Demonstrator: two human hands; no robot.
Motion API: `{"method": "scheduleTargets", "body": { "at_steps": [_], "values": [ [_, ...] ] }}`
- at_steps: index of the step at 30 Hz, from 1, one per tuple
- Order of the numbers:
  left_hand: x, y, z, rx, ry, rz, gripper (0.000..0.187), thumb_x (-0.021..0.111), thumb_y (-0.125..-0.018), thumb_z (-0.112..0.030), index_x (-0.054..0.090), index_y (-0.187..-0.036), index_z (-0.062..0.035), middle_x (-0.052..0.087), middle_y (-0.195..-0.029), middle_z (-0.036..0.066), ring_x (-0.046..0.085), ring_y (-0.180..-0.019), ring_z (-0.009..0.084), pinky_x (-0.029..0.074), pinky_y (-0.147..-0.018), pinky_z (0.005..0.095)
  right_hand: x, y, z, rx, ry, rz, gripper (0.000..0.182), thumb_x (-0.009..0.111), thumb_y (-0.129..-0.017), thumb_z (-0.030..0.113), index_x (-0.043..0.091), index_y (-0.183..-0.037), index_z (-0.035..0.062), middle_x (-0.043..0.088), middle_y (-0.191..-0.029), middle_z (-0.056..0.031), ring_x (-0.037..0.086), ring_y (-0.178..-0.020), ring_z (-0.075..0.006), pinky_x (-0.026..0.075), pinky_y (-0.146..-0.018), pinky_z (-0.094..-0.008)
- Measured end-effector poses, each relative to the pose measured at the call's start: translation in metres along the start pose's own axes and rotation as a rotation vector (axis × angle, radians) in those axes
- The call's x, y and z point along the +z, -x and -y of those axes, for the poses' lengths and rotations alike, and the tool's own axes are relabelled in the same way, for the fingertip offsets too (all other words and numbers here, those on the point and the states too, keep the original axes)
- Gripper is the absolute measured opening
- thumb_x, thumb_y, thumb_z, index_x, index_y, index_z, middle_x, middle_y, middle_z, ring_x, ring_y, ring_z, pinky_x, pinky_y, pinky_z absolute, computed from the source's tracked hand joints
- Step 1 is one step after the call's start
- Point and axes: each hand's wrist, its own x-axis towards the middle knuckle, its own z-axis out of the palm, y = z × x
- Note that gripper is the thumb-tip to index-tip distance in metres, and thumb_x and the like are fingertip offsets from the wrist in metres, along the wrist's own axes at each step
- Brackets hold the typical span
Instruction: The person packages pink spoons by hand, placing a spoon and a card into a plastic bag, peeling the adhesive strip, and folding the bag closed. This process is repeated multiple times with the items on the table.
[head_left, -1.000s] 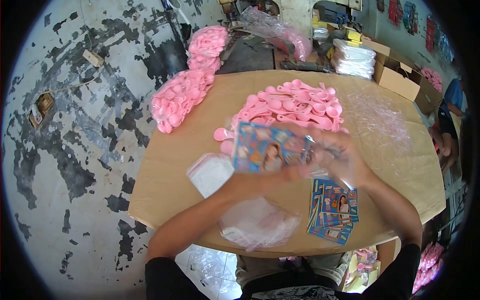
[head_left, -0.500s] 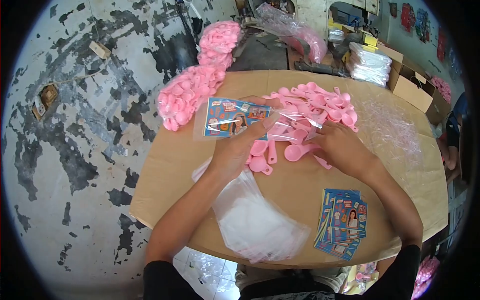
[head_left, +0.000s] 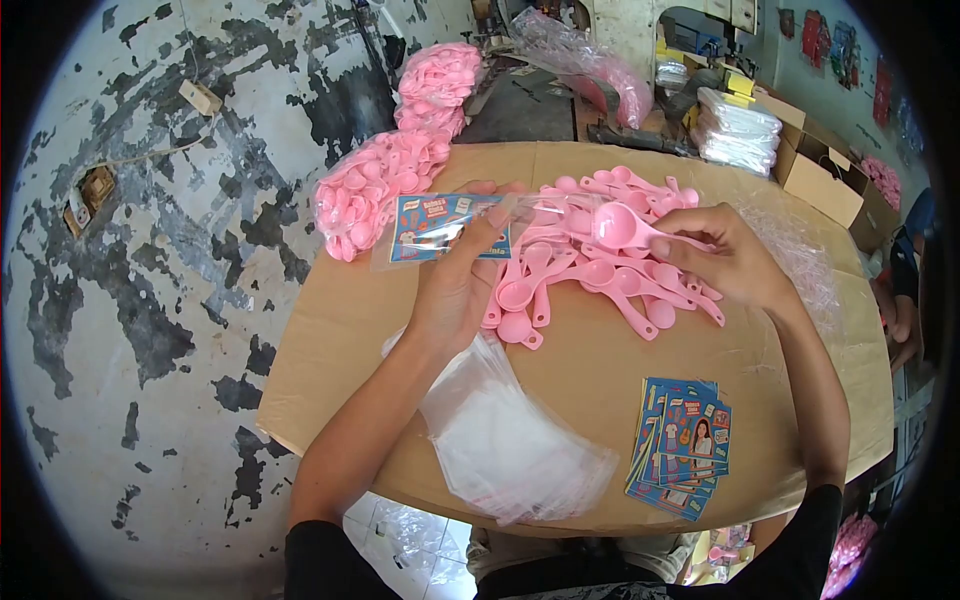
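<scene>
A single pink scoop [head_left: 622, 226] is pinched by its handle between the fingers [head_left: 672, 247] of the right hand [head_left: 725, 262], bowl pointing left toward the bag, so it looks lined up with the mouth, presumably to go straight in. The clear bag [head_left: 455, 232], with a blue printed card [head_left: 447, 229] already inside, is gripped in the left hand [head_left: 462, 280], thumb on top and the other fingers underneath, and it's kept lifted off the bench [head_left: 340, 340] with the open end facing the scoop. Just below and behind both hands a loose heap of pink scoops [head_left: 600, 270] is spread out, close enough to be grabbed from without reaching. Near the front edge a stack of empty clear bags [head_left: 510, 440] is laid by the left forearm, and a small pile of printed cards [head_left: 685, 445] is parked under the right arm, apparently for the same easy-reach reason. Bulk sacks of pink scoops [head_left: 375, 190] are slumped at the far left corner, and cardboard boxes [head_left: 820, 170] are seen at far right.
</scene>
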Motion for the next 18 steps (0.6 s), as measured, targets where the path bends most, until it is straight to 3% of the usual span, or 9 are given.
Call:
{"method": "scheduleTargets", "body": {
  "at_steps": [1,5,8,10,13,15,16,18],
  "values": [
    [0.001,0.000,0.000,-0.002,0.017,-0.006,0.036,0.063,-0.089,-0.008,0.047,-0.121,-0.0050,0.053,-0.130,0.015,0.055,-0.115,0.0205,0.045,-0.101,0.0333,0.001,0.002,0.001,-0.076,-0.036,-0.034,0.016,0.061,-0.092,0.012,0.067,-0.096,-0.0013,0.061,-0.071,0.0016,0.048,-0.067,-0.0021,0.041,-0.060,-0.0223],
    [0.018,0.014,0.011,-0.038,-0.026,0.131,0.039,0.057,-0.095,-0.018,0.043,-0.129,-0.0057,0.054,-0.128,0.015,0.055,-0.117,0.0237,0.040,-0.107,0.0397,0.015,0.009,0.008,-0.093,0.064,-0.038,0.026,0.057,-0.096,0.021,0.066,-0.109,0.0006,0.059,-0.073,0.0007,0.047,-0.062,-0.0043,0.040,-0.056,-0.0222],
    [0.023,0.023,0.014,-0.122,-0.037,0.149,0.044,0.055,-0.096,-0.023,0.039,-0.133,-0.0079,0.054,-0.129,0.013,0.055,-0.117,0.0238,0.043,-0.102,0.0363,0.023,0.017,0.050,0.099,-0.394,0.103,0.040,0.048,-0.100,0.034,0.062,-0.116,0.0001,0.056,-0.070,0.0009,0.044,-0.058,-0.0038,0.038,-0.053,-0.0214],
    [0.018,0.028,0.014,-0.208,-0.061,0.139,0.047,0.055,-0.096,-0.026,0.036,-0.136,-0.0091,0.053,-0.129,0.012,0.056,-0.116,0.0236,0.047,-0.095,0.0330,0.035,0.021,0.039,-0.099,-0.364,0.053,0.049,0.043,-0.099,0.043,0.060,-0.117,0.0005,0.054,-0.070,0.0011,0.043,-0.059,-0.0036,0.036,-0.052,-0.0211],
    [0.025,0.034,0.020,-0.243,-0.032,0.127,0.054,0.054,-0.096,-0.030,0.030,-0.140,-0.0102,0.050,-0.131,0.011,0.057,-0.114,0.0233,0.051,-0.083,0.0287,0.054,0.016,0.046,-0.279,-0.279,-0.176,0.040,0.052,-0.096,0.038,0.062,-0.109,0.0017,0.056,-0.075,0.0000,0.047,-0.063,-0.0048,0.037,-0.055,-0.0218],
    [0.032,0.035,0.020,-0.205,-0.106,0.222,0.054,0.054,-0.097,-0.031,0.030,-0.140,-0.0101,0.049,-0.133,0.010,0.057,-0.113,0.0219,0.052,-0.080,0.0274,0.042,0.022,0.050,-0.172,0.043,-0.207,0.029,0.056,-0.095,0.029,0.063,-0.104,0.0022,0.057,-0.079,-0.0003,0.049,-0.065,-0.0056,0.039,-0.058,-0.0225],
    [0.032,0.036,0.020,-0.186,-0.145,0.264,0.054,0.053,-0.097,-0.031,0.030,-0.141,-0.0101,0.049,-0.134,0.010,0.058,-0.113,0.0212,0.052,-0.078,0.0268,0.026,0.020,0.048,-0.400,0.111,-0.258,0.015,0.056,-0.093,0.015,0.062,-0.100,0.0028,0.060,-0.083,0.0000,0.052,-0.068,-0.0059,0.040,-0.060,-0.0220],
    [0.025,0.028,0.021,-0.273,-0.117,0.178,0.054,0.054,-0.096,-0.029,0.031,-0.140,-0.0074,0.048,-0.134,0.011,0.057,-0.115,0.0216,0.052,-0.081,0.0271,0.000,0.034,0.058,-0.266,-0.026,-0.479,0.017,0.055,-0.094,0.017,0.061,-0.103,0.0040,0.061,-0.089,-0.0008,0.054,-0.075,-0.0068,0.042,-0.063,-0.0219]
  ]
}}
